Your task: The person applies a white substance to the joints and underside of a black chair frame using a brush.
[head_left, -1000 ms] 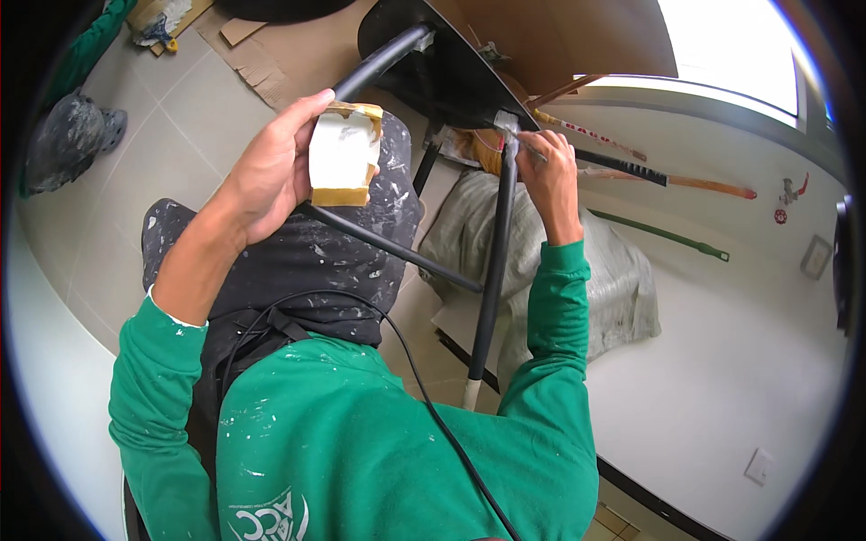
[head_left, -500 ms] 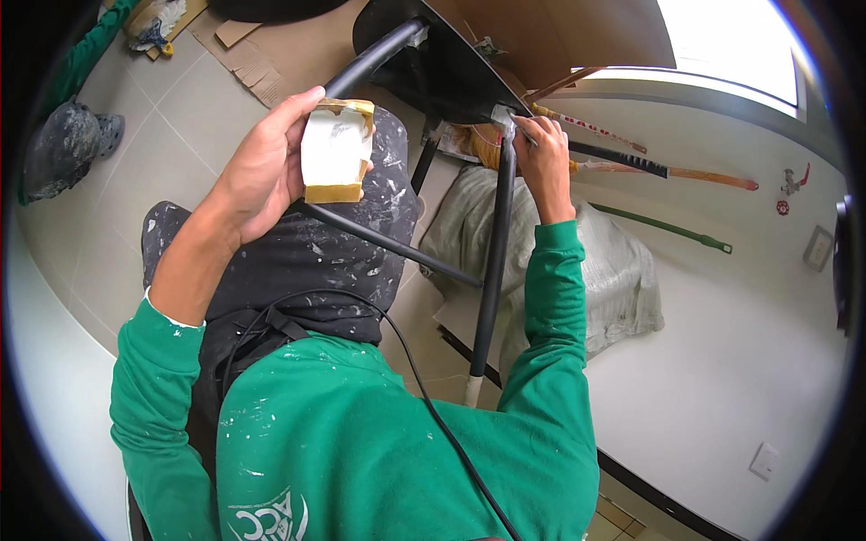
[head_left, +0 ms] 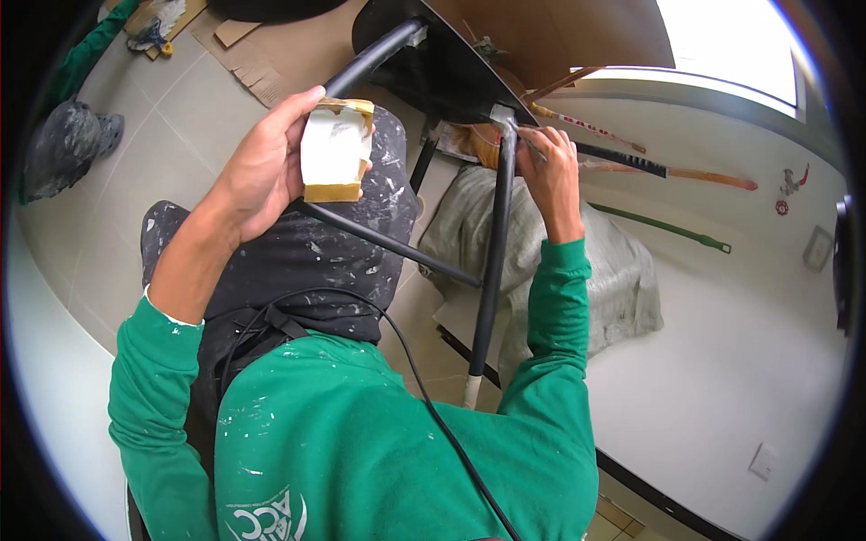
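My left hand [head_left: 260, 171] grips a small cut-down cardboard box [head_left: 332, 193] from its left side. White stuff that looks like paint or filler covers its inside. A black stool [head_left: 442, 77] with tubular legs lies tilted in front of me, its seat at the far end. Close beside the upper part of the right stool leg [head_left: 496, 243], my right hand [head_left: 554, 180] is closed with fingertips together. Whatever those fingers pinch is hidden. Pale grey-white smears coat the joint [head_left: 503, 117] where this leg meets the seat.
A translucent plastic sheet [head_left: 586, 279] drapes over something right of the stool. Long-handled tools, one with a green handle [head_left: 663, 227], lean by the white wall. Flat cardboard [head_left: 289, 50] covers the floor ahead. Another person's paint-stained shoe [head_left: 108, 133] and green sleeve are at upper left.
My right hand has drawn back from the leg joint, slightly toward me and to the right. The left hand and the cardboard box have stayed nearly still.
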The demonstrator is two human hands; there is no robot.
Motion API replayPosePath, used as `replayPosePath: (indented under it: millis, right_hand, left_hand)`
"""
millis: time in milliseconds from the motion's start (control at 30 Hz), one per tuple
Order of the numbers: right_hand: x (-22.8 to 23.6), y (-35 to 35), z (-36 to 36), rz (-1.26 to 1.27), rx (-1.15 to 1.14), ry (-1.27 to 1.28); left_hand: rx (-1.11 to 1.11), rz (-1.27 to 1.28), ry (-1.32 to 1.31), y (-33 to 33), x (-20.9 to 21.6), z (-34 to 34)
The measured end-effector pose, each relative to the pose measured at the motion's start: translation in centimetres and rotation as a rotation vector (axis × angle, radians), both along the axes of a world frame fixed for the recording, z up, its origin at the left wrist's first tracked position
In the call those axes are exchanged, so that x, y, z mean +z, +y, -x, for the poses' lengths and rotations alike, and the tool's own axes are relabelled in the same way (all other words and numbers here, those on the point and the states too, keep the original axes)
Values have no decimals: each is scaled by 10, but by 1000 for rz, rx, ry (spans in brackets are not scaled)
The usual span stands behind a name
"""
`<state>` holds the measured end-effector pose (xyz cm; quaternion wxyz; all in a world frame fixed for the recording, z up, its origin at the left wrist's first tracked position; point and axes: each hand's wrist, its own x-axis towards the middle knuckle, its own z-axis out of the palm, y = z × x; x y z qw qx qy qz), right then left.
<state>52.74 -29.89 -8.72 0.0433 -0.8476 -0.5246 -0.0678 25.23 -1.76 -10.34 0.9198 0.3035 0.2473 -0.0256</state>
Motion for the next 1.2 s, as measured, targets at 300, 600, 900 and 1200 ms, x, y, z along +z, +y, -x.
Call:
replayPosePath:
  millis: [300, 600, 900, 1200]
  right_hand:
    - [25, -5, 18, -155, -64, 126]
    - [110, 27, 124, -617, 1, 757]
    - [86, 64, 147, -454, 102, 840]
    - [103, 50, 142, -404, 121, 789]
  left_hand:
    - [-15, -14, -21, -1, 4, 0]
    - [-51, -11, -73, -8, 10, 1]
    - [-77, 27, -113, -12, 7, 3]
    - [-76, 41, -100, -12, 9, 4]
